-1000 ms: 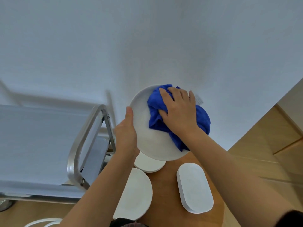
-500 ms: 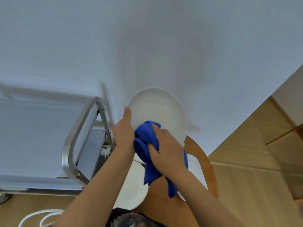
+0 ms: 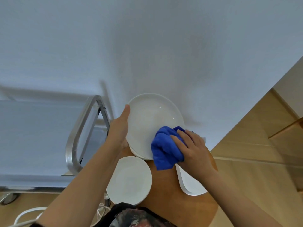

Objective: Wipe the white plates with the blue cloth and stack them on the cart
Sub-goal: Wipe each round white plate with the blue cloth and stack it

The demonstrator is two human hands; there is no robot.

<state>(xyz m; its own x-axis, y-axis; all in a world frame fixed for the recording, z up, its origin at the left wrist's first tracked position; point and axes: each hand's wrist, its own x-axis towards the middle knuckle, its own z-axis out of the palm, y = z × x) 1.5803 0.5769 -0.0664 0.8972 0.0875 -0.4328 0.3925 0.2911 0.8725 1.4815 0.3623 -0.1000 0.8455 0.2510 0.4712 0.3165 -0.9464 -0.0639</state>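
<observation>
My left hand (image 3: 119,128) grips the left rim of a round white plate (image 3: 148,118), thumb along the edge, and holds it tilted up above the table. My right hand (image 3: 192,147) presses the bunched blue cloth (image 3: 164,149) against the plate's lower right part, fingers curled over the cloth. Below lie more white plates on the round wooden table (image 3: 165,185): a round plate (image 3: 130,179), an oblong plate (image 3: 190,184) partly under my right wrist, and another plate's edge (image 3: 139,154) under the held one. The cart (image 3: 41,136) stands at the left.
The cart has a curved metal handle (image 3: 77,133) close to my left hand and a caster (image 3: 9,197) on the floor. A white wall fills the upper view. White cable loops (image 3: 24,215) lie on the wooden floor at bottom left.
My right hand has swept the blue cloth from the plate's upper right, down to its lower left, and now across to its lower right. The left hand keeps its grip on the rim.
</observation>
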